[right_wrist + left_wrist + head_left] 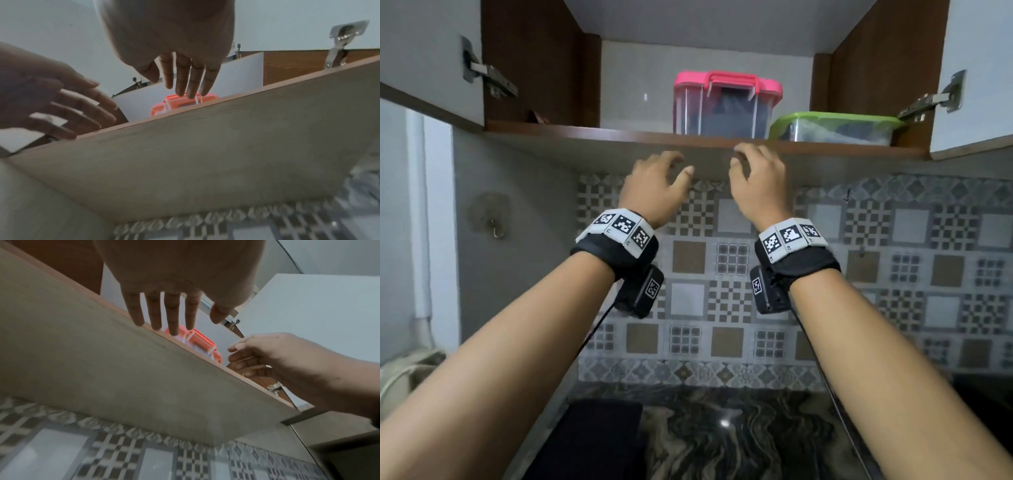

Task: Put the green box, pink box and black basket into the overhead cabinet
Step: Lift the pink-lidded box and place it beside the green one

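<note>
Inside the overhead cabinet (544,68), the pink box (726,102) and green box (835,128) are seen side by side; below, the left hand (654,188) and right hand (756,185) are held empty, fingers loosely spread.

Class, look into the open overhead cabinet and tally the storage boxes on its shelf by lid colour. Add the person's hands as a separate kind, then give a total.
Pink-lidded box: 1
Green-lidded box: 1
Hands, left hand and right hand, both holding nothing, below the shelf edge: 2
Total: 4
</note>
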